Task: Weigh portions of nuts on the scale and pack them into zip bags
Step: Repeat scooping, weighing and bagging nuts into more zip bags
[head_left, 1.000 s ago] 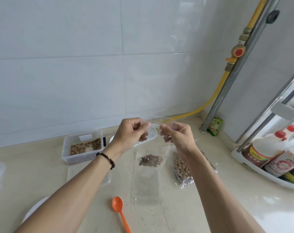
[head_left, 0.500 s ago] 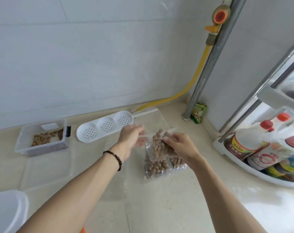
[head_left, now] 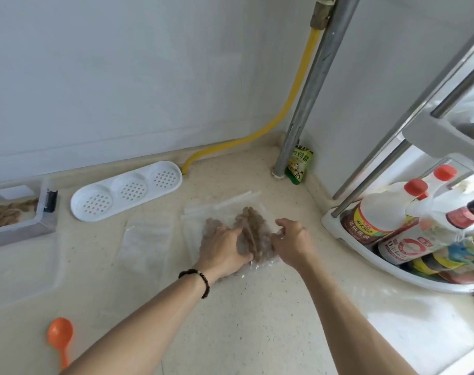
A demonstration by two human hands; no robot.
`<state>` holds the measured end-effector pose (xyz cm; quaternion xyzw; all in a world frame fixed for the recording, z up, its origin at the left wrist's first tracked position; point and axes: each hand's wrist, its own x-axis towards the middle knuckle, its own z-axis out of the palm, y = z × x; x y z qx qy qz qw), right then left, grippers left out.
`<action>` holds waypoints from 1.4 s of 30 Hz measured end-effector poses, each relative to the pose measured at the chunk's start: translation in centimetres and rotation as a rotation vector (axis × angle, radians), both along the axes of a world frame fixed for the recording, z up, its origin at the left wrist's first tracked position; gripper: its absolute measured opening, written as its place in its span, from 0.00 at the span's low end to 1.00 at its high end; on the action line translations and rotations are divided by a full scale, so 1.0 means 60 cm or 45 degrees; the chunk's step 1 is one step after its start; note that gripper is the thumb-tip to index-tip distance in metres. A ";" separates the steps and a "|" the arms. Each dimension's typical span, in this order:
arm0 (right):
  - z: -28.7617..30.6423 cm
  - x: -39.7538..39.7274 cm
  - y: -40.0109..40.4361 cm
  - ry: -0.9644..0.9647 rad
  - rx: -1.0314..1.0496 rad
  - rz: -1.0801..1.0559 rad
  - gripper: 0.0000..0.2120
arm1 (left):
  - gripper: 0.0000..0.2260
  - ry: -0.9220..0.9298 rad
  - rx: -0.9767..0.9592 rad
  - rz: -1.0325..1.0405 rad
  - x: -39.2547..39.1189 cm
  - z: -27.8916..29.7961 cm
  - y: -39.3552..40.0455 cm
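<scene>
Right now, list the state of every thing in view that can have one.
Filled zip bags: lying flat on the counter, under both hands.
Left hand: pressing flat on the bags.
Right hand: pinching a bag's edge.
Empty zip bag: flat, unfilled.
Nut container: lid off.
Orange spoon: lying unused.

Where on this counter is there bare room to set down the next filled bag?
Free: the counter in front of both forearms, and the strip between the orange spoon and the left hand. Crowded: the filled zip bag under both hands, the empty bags left of it, the bottle rack.
</scene>
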<state>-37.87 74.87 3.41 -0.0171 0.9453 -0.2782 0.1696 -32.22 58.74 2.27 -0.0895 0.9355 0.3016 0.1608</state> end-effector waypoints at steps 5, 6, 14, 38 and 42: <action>-0.012 0.025 0.007 0.292 0.298 0.258 0.20 | 0.31 0.097 -0.392 -0.167 0.003 -0.030 -0.003; -0.011 0.029 0.005 0.337 0.247 0.340 0.19 | 0.31 0.099 -0.394 -0.208 0.001 -0.034 -0.005; -0.017 0.041 -0.003 0.299 0.274 0.509 0.21 | 0.32 0.123 -0.237 -0.218 0.011 -0.033 -0.029; -0.061 0.132 -0.340 -0.282 -0.261 0.295 0.31 | 0.24 -0.039 -0.402 0.672 0.191 -0.048 -0.270; -0.059 0.135 -0.337 -0.223 -0.271 0.268 0.28 | 0.24 0.067 -0.397 0.639 0.196 -0.050 -0.268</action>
